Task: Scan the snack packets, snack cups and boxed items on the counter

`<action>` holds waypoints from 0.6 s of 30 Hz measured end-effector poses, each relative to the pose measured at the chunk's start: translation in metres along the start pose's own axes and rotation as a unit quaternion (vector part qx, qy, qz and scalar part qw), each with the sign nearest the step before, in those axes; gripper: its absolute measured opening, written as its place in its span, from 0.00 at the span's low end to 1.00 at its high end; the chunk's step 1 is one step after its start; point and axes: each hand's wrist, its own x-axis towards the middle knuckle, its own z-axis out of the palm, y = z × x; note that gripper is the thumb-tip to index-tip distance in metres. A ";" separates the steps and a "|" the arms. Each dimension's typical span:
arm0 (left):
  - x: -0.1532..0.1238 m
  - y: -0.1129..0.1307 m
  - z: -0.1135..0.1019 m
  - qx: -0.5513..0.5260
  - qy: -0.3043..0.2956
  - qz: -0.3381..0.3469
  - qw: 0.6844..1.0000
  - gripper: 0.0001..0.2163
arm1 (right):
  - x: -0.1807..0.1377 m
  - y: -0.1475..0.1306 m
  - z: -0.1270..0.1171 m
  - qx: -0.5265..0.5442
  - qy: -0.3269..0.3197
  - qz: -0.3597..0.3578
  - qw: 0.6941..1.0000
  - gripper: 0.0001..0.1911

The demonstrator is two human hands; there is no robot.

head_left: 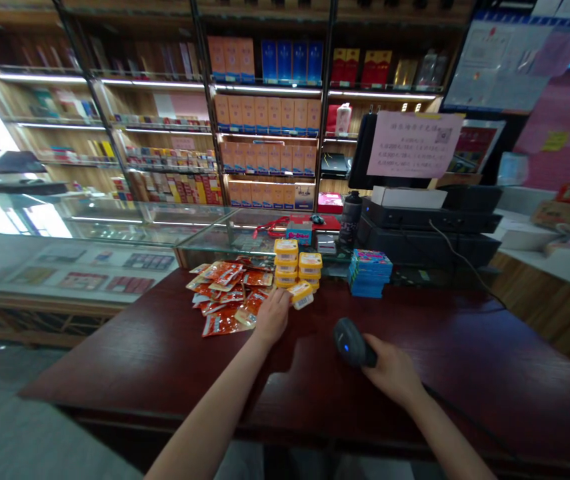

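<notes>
My left hand (272, 316) reaches to the front of a stack of yellow-lidded tubs (286, 263). Its fingers are closed on the near edge of one small yellow-and-white tub (301, 295), which is tilted so that its barcode side faces me. A pile of orange-red snack packets (222, 288) lies just left of this hand. In my right hand (393, 370) is a black barcode scanner (352, 343) with a lit blue light, held above the dark wooden counter (315, 393) and pointing up and to the left.
A stack of blue boxes (370, 273) stands right of the tubs. Behind are a dark bottle (350, 217), a glass display case (205, 230) and a monitor with a pink paper sign (412, 145). The scanner's cord (465, 417) runs right across the counter.
</notes>
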 end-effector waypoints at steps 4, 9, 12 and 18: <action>-0.009 -0.001 0.014 0.002 -0.028 -0.049 0.998 0.07 | 0.006 -0.014 -0.007 0.171 0.000 0.002 0.985 0.15; -0.010 -0.001 0.017 -0.025 -0.032 -0.070 0.997 0.07 | 0.004 -0.021 -0.002 0.322 0.007 -0.009 0.947 0.19; -0.010 -0.001 0.018 -0.037 -0.031 -0.075 0.996 0.06 | -0.001 -0.022 -0.001 0.347 -0.002 0.016 0.938 0.20; -0.010 0.001 0.018 -0.056 -0.026 -0.101 0.993 0.05 | -0.005 -0.022 -0.004 0.358 -0.016 0.042 0.932 0.22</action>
